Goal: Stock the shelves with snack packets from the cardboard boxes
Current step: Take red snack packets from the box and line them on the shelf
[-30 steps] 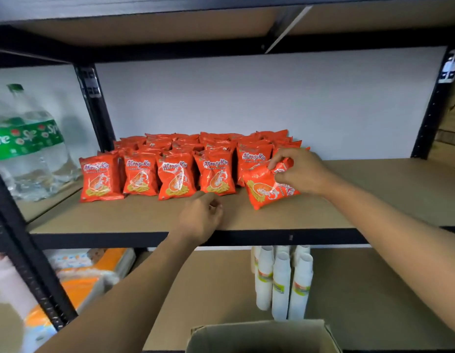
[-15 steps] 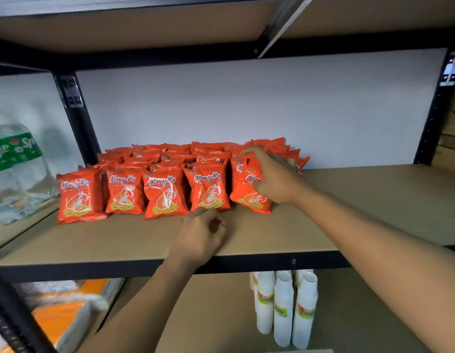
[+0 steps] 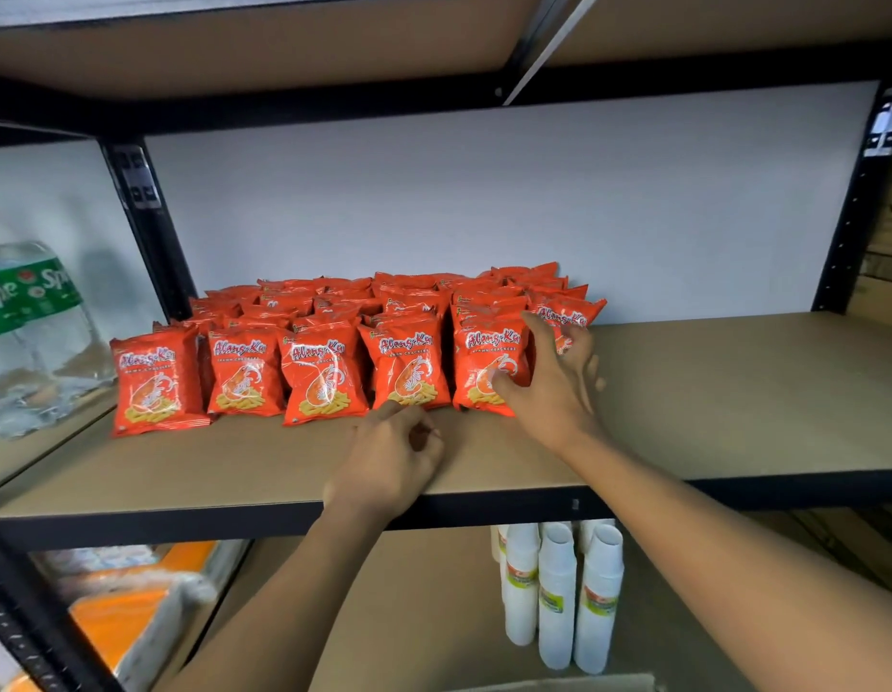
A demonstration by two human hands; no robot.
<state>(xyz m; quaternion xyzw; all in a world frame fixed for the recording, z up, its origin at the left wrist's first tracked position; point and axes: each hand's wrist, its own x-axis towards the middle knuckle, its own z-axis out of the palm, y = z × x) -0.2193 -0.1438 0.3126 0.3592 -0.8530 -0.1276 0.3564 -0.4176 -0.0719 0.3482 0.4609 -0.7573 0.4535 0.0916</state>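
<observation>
Several rows of red prawn-cracker packets point(image 3: 324, 372) stand upright on the left half of the brown shelf board point(image 3: 733, 392). My right hand point(image 3: 553, 387) touches the rightmost front-row packet point(image 3: 483, 362), thumb on its face and fingers spread along its right side. My left hand point(image 3: 389, 457) rests on the board near its front edge, fingers loosely curled, with the index fingertip at the base of the fourth front packet point(image 3: 409, 367); it holds nothing. A sliver of the cardboard box point(image 3: 558, 685) shows at the bottom edge.
A large clear soda bottle point(image 3: 29, 332) stands in the bay to the left, behind a black upright point(image 3: 149, 232). Stacks of white paper cups point(image 3: 558, 591) stand on the shelf below, and orange wrapped packs point(image 3: 124, 606) lie lower left. The board is bare right of the packets.
My right hand brought a tilted packet to the right end of the front row, stood it upright, and loosened its grip. The left hand stayed at the shelf edge.
</observation>
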